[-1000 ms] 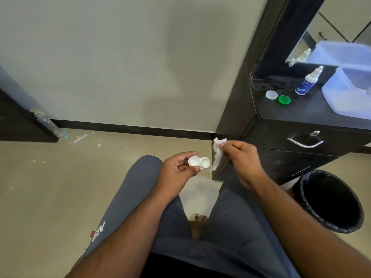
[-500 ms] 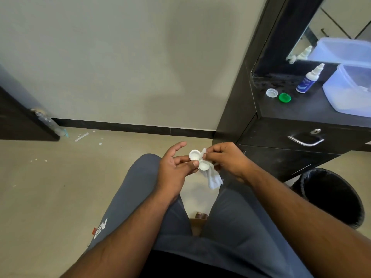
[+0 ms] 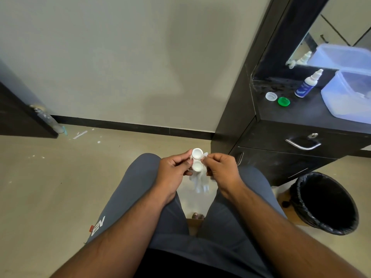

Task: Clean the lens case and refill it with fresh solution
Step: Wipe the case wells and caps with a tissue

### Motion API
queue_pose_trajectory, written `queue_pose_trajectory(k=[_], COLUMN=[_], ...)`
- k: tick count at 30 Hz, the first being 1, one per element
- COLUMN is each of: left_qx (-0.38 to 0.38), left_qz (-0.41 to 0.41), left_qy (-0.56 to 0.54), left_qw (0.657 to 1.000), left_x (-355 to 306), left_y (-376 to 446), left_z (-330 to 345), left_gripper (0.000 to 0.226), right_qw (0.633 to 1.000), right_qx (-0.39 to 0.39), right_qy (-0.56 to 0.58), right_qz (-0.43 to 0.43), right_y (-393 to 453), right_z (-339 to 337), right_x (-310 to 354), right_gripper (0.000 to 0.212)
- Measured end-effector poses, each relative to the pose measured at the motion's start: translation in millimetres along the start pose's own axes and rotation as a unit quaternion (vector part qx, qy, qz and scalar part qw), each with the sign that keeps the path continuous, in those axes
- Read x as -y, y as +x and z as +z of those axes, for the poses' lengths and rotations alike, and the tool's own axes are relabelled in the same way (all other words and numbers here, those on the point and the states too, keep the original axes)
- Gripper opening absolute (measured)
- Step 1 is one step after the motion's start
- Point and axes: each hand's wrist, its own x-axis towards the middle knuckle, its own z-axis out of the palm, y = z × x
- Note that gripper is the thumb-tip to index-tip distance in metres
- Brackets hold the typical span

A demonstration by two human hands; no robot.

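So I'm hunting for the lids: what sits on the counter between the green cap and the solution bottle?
Nothing: in the head view, bare dark counter separates green cap from solution bottle.

There is only one view, from the camera on my head. It looks forward and steeply down over my forearms and lap to the floor [image 3: 50,187], close on my hands (they sit mid-frame). The wide lens takes in the wall [image 3: 120,57] ahead and the dark dresser's top [image 3: 291,115] at the right edge.
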Motion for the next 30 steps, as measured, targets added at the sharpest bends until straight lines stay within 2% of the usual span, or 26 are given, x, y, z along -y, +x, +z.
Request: queue_pose_trajectory(k=[3,9,13,18,24,27,30], left_qx=[-0.002,0.024,0.038,0.012,0.011,0.015,0.000], left_qz=[0.014,0.051,0.065,0.071,0.092,0.110,0.112], left_qy=[0.010,0.073,0.099,0.088,0.136,0.153,0.155], left_qw=[1.000,0.996,0.992,0.994,0.986,0.982,0.981], left_x=[-1.6,-1.1,0.3,-2.7,2.6,3.2,1.5], left_y=[3.7,5.2,3.6,4.1,5.4,1.8,-0.8], left_z=[-2.4,-6.8,-5.2,-5.6,-6.1,-4.6,-3.1], left_gripper=[0.027,0.025,0.030,0.056,0.071,0.068,0.058], right_qw=[1.000,1.000,0.997,0.977,0.918,0.866,0.826], right_qx=[-0.021,-0.005,0.067,0.157,0.248,0.272,0.280], right_qy=[-0.009,0.005,-0.037,-0.142,-0.276,-0.367,-0.406], right_qz=[-0.010,-0.011,0.002,-0.033,-0.138,-0.205,-0.273], right_y=[-0.4,4.3,14.5,25.8,32.3,34.1,33.4], right_z=[0.1,-9.9,-18.8,-27.9,-28.8,-27.9,-26.3], right_x=[-1.0,2.9,12.0,28.3,36.0,36.8,34.9], right_gripper=[0.017,0.014,0.014,0.016,0.011,0.012,0.017])
